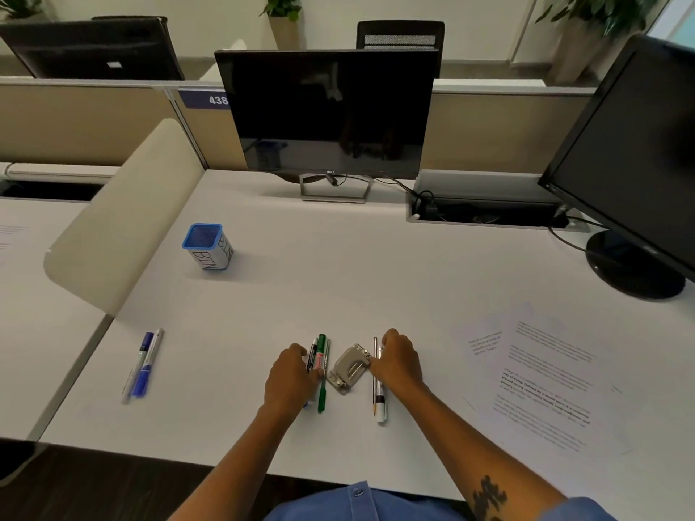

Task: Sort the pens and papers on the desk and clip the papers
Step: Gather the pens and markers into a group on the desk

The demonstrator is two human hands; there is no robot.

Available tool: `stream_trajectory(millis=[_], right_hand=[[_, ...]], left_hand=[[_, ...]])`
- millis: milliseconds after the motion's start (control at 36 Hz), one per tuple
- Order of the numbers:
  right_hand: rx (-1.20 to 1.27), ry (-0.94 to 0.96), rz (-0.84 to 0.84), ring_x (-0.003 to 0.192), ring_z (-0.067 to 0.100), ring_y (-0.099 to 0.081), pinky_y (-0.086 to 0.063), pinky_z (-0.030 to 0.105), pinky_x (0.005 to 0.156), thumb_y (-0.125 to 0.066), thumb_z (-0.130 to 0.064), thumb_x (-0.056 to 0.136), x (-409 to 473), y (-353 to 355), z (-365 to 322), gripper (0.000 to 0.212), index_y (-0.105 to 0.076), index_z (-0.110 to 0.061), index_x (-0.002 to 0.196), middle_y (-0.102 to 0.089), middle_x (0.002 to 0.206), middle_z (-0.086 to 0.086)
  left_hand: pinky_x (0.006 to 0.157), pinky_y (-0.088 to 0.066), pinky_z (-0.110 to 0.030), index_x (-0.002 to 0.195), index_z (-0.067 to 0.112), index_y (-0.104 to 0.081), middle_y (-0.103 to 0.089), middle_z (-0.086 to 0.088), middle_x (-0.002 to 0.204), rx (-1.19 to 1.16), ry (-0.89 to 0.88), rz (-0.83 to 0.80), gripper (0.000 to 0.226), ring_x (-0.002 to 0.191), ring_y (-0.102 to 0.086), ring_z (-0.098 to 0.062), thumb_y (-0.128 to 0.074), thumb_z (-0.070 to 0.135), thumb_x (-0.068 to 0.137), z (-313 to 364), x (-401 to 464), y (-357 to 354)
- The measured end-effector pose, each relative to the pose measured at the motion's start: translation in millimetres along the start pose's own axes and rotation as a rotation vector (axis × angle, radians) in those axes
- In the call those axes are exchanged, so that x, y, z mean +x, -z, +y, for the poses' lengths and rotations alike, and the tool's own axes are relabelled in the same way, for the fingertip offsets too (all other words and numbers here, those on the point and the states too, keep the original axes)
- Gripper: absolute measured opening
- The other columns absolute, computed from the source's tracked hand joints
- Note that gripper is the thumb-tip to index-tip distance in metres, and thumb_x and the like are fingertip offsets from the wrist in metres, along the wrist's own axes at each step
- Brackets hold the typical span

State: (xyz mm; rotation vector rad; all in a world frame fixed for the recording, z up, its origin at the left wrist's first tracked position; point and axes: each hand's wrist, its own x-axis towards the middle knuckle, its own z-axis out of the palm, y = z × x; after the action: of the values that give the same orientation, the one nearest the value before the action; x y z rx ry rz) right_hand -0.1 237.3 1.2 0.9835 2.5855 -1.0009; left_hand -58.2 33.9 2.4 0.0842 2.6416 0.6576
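Note:
A grey metal clip (349,367) lies near the desk's front edge, between my two hands. My left hand (291,377) rests on a bundle of pens (320,364), green, red and black, lying side by side. My right hand (399,361) lies over a pencil and a white marker (379,396); its fingers touch them at the upper ends. Two more pens (144,364), one blue and one silver, lie far to the left. Several printed papers (545,377) are spread loosely at the right. A blue mesh pen holder (207,245) labelled BIN stands at the back left.
A black monitor (327,114) stands at the back centre, another monitor (635,171) at the right with its round base on the desk. A cable tray (485,212) sits behind. A beige divider (124,220) bounds the desk at the left.

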Motion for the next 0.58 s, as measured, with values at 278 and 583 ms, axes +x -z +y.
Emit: stream_trajectory(millis=[278, 583], right_hand=[[-0.036, -0.049, 0.006, 0.108, 0.029, -0.067, -0.053, 0.031, 0.084, -0.08, -0.011, 0.083, -4, 1, -10, 0.048, -0.055, -0.008, 0.123, -0.064, 0.121, 0.012], [-0.046, -0.143, -0.003, 0.106, 0.03, -0.071, -0.058, 0.032, 0.084, -0.079, -0.01, 0.083, -6, 2, -14, 0.035, -0.063, -0.005, 0.115, -0.07, 0.117, 0.012]], left_hand=[[0.079, -0.06, -0.04, 0.127, 0.016, -0.056, -0.062, -0.004, 0.117, -0.002, 0.004, -0.005, 0.045, 0.093, -0.061, -0.022, -0.076, 0.034, 0.09, -9, 4, 5], [0.078, -0.052, -0.034, 0.125, 0.015, -0.057, -0.064, -0.005, 0.117, -0.012, 0.029, -0.011, 0.047, 0.097, -0.065, -0.025, -0.078, 0.037, 0.088, -14, 8, 7]])
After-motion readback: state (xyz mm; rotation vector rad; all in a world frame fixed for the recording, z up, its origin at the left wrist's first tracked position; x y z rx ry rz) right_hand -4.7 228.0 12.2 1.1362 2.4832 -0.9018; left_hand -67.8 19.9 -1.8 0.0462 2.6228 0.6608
